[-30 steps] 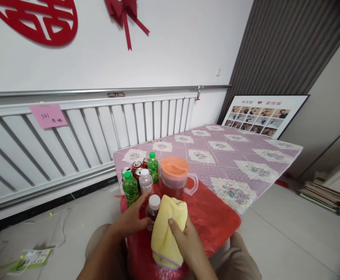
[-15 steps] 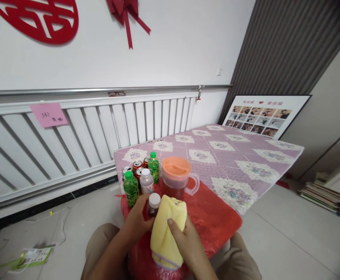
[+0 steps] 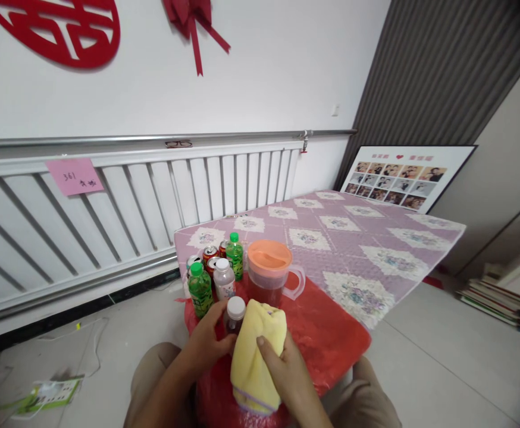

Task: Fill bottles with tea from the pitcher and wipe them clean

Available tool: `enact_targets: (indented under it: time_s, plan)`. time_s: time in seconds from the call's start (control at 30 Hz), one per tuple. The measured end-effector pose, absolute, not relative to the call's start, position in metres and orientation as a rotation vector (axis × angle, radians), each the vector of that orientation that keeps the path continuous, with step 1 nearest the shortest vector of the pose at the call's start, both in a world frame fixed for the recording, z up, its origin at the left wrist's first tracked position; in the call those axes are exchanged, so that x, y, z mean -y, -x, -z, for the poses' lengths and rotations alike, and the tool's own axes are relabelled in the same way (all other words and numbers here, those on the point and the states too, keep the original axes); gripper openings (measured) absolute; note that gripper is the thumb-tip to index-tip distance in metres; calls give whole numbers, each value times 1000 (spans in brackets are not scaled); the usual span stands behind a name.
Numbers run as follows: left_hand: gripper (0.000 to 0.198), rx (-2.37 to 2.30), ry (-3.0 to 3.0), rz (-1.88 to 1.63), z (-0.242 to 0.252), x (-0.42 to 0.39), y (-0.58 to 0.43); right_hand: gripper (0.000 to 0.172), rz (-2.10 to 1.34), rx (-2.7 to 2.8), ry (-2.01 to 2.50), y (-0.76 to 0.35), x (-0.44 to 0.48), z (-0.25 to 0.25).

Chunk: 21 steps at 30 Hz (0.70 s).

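Note:
My left hand (image 3: 209, 342) is wrapped round a small dark bottle with a white cap (image 3: 234, 314) that stands on the red cloth (image 3: 326, 339). My right hand (image 3: 282, 365) presses a folded yellow towel (image 3: 256, 351) against the bottle's right side, thumb on top of the towel. Just behind stands a clear pitcher with an orange lid (image 3: 269, 276), holding reddish liquid.
Behind the bottle stand two green bottles (image 3: 199, 288), a white-capped bottle (image 3: 223, 279) and several red cans (image 3: 209, 255). A purple quilted mattress (image 3: 353, 244) lies to the right. A white radiator (image 3: 130, 202) lines the wall. Books (image 3: 501, 300) lie on the floor.
My left hand moved from open beside the bottle to closed round it. The towel and my right hand have barely shifted.

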<state>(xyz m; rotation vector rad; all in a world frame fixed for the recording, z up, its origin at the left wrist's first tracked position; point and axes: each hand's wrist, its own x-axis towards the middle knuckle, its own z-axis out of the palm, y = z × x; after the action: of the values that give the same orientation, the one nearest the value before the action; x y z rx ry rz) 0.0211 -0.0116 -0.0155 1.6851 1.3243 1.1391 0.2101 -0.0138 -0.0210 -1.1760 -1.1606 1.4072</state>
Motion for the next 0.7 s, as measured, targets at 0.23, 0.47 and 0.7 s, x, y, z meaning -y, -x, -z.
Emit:
enact_targets:
  time_s: [0.23,0.47,0.7]
  plan:
    - [53,-1496,-1711,-1296,24,19,-34,71,-1403,1165,1184,-214,15,19]
    - [81,-1195,-1662,-1075,9,12,-14,73,-1393,1190,1181,-215,15,26]
    - [76,-1107,-1722,-941,-11,5,-10,69,-1378,1161,1185,-215,14,29]
